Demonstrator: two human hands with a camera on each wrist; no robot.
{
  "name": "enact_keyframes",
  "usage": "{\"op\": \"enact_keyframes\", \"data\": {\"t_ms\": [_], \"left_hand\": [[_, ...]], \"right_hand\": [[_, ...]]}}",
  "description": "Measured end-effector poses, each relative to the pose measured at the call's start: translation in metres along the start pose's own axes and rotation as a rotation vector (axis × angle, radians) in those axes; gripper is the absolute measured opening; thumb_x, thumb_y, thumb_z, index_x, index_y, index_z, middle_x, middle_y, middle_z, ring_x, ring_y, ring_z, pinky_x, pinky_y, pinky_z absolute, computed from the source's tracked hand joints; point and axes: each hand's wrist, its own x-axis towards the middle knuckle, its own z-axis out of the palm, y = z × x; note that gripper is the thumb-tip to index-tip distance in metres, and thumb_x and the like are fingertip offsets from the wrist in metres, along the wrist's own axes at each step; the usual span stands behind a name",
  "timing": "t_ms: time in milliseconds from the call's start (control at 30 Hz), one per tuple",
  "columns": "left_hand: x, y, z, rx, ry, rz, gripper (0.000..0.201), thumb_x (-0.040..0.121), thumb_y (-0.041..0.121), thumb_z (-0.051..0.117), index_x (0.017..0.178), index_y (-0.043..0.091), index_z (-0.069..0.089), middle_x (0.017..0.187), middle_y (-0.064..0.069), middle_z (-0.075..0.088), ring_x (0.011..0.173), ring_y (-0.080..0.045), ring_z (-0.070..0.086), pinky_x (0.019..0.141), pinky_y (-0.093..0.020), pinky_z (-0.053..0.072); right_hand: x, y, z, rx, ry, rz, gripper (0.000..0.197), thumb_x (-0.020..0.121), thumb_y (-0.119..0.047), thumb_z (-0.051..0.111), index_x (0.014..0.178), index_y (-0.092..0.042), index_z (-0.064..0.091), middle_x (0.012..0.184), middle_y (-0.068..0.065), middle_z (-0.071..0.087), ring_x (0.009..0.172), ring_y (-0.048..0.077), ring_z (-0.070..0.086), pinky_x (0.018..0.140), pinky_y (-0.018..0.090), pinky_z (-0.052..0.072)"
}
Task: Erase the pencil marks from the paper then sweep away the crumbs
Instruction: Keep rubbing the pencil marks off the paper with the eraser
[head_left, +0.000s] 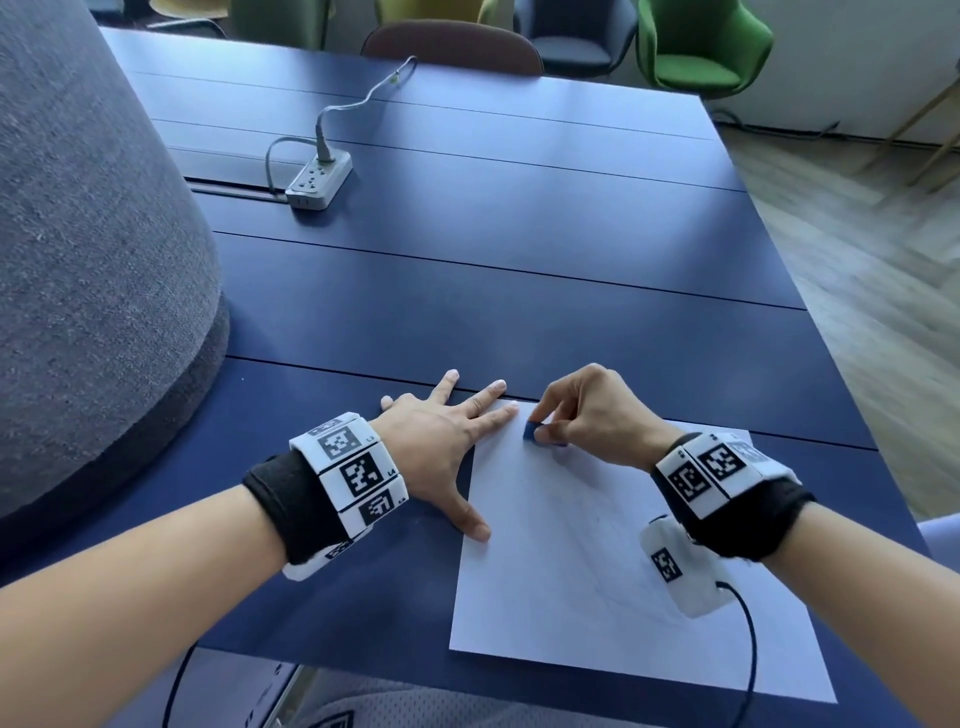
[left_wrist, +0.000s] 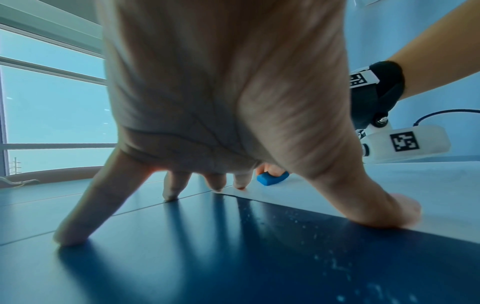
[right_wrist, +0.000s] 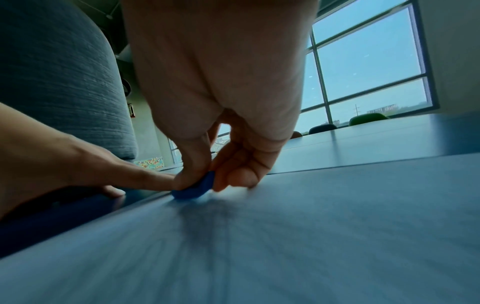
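I am on the rubbing-out step. My right hand (head_left: 587, 415) pinches a small blue eraser (head_left: 531, 431) between thumb and fingers, and the eraser is pressed down on the paper (head_left: 597, 597). It sits near the far left corner of the sheet, at about 11 o'clock from the middle of the page. In the right wrist view the eraser (right_wrist: 194, 188) touches the sheet, and the paper in front of it looks smeared, so I think the hand is moving fast.

My left hand (head_left: 441, 447) lies flat with fingers spread wide and straight. It holds nothing. It sits at 9 o'clock from the sheet. The thumb (head_left: 475, 525) presses the left edge of the paper, and one fingertip touches the far corner. The other fingers rest on the blue table (head_left: 519, 260). In the left wrist view the thumb (left_wrist: 394, 211) is on the paper edge, and I see tiny pale specks (left_wrist: 319, 257) on the table close by. They could be crumbs, but I cannot be sure.

Faint grey curved lines (head_left: 602, 561) show lower on the page, at about 5 o'clock from the eraser. So I think the rubbing is not done yet, and sweeping comes later.

Next, I think I should keep the left hand pressing down so the sheet does not slide, and bring the eraser back toward me over those faint lines. I should press gently, or the paper may wrinkle.
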Motion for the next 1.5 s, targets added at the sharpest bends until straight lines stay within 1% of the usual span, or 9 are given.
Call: {"op": "enact_keyframes", "data": {"t_ms": [300,433,600,733,900,1067,1200,1367,1500], "left_hand": [[-0.001,0.0,0.0,-0.005,-0.003,-0.003,0.135,0.054,0.084,0.069,0.151,0.043,-0.014,0.155,0.026,-0.027,0.148,-0.028,-0.021,0.104,-0.066,0.032],[-0.001,0.002,0.0,0.008,-0.006,-0.009,0.135,0.055,0.083,0.069,0.151,0.042,-0.016,0.154,0.026,-0.029,0.148,-0.029,-0.021,0.104,-0.065,0.033],[0.0,0.0,0.0,0.006,-0.011,-0.006,0.135,0.053,0.085,0.068,0.151,0.043,-0.015,0.154,0.026,-0.029,0.148,-0.029,-0.02,0.104,-0.065,0.033],[0.0,0.002,0.0,0.02,-0.003,-0.011,0.135,0.054,0.084,0.069,0.152,0.043,-0.015,0.155,0.025,-0.028,0.148,-0.03,-0.02,0.103,-0.064,0.035],[0.0,0.001,-0.001,0.007,-0.012,-0.009,0.135,0.053,0.084,0.069,0.151,0.044,-0.015,0.154,0.026,-0.029,0.148,-0.029,-0.02,0.104,-0.064,0.034],[0.0,0.002,-0.001,0.026,-0.008,-0.013,0.135,0.055,0.083,0.069,0.151,0.043,-0.016,0.155,0.025,-0.028,0.148,-0.03,-0.019,0.104,-0.064,0.034],[0.001,0.0,-0.001,0.021,-0.017,-0.008,0.135,0.054,0.085,0.068,0.151,0.043,-0.017,0.154,0.025,-0.029,0.148,-0.03,-0.02,0.105,-0.064,0.033],[0.002,0.001,-0.001,0.04,-0.013,-0.014,0.136,0.053,0.085,0.068,0.151,0.043,-0.016,0.155,0.025,-0.029,0.148,-0.031,-0.018,0.104,-0.064,0.035],[0.001,0.003,-0.003,0.051,-0.014,-0.015,0.136,0.054,0.085,0.068,0.151,0.043,-0.017,0.156,0.023,-0.028,0.148,-0.031,-0.017,0.104,-0.059,0.035]], "right_hand": [[-0.002,-0.007,0.004,-0.004,-0.032,-0.023,0.011,0.072,-0.007,0.078,0.077,-0.016,0.077,0.061,0.001,0.067,0.053,0.007,0.055,0.057,0.021,0.047],[-0.022,-0.008,0.011,-0.051,-0.263,-0.037,0.014,0.072,-0.004,0.079,0.078,-0.016,0.077,0.064,0.001,0.068,0.053,0.005,0.054,0.057,0.021,0.048],[-0.015,-0.005,0.01,0.004,-0.034,-0.022,0.012,0.074,-0.007,0.077,0.076,-0.019,0.077,0.054,-0.009,0.061,0.048,0.0,0.051,0.052,0.015,0.04],[-0.03,-0.008,0.015,-0.034,-0.293,-0.047,0.013,0.073,-0.004,0.077,0.079,-0.016,0.077,0.064,0.0,0.066,0.054,0.004,0.053,0.055,0.017,0.043],[-0.017,-0.007,0.008,-0.039,-0.022,-0.023,0.012,0.074,-0.008,0.077,0.076,-0.02,0.077,0.057,-0.007,0.062,0.049,0.002,0.051,0.053,0.016,0.041],[-0.036,-0.011,0.014,-0.069,-0.31,-0.061,0.012,0.074,-0.005,0.077,0.079,-0.016,0.076,0.063,-0.004,0.063,0.054,0.005,0.05,0.054,0.017,0.041],[-0.026,-0.01,0.014,-0.046,-0.097,-0.07,0.014,0.074,-0.005,0.077,0.074,-0.018,0.076,0.051,-0.009,0.058,0.046,0.001,0.049,0.049,0.012,0.037],[-0.047,-0.01,0.02,-0.041,-0.358,-0.095,0.013,0.074,-0.004,0.076,0.081,-0.015,0.077,0.066,0.0,0.065,0.056,0.008,0.051,0.055,0.021,0.042],[-0.036,-0.007,0.018,0.001,-0.112,-0.067,0.008,0.075,-0.008,0.077,0.078,-0.015,0.076,0.055,-0.006,0.058,0.048,0.004,0.048,0.05,0.019,0.039]]}}
